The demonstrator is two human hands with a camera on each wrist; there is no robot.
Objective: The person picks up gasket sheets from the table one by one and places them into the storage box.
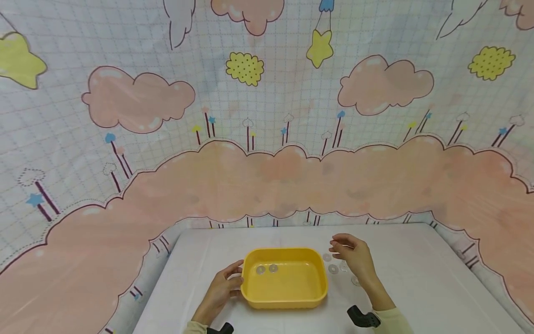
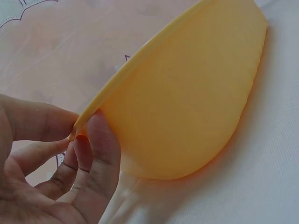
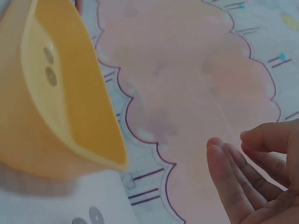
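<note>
A yellow plastic basin with rounded corners stands on the white table. My left hand pinches its left rim between thumb and fingers. Two flat grey washers lie inside, toward the back left. To the basin's right, several more washers are scattered on the table, some partly behind my right forearm. My right hand hovers above these, fingers loosely bent. In the right wrist view, a gap shows between thumb and fingertips, with nothing held there.
The white tabletop extends on both sides of the basin. Behind it hangs a cloth backdrop printed with clouds and stars. Black wrist devices sit near both sleeves.
</note>
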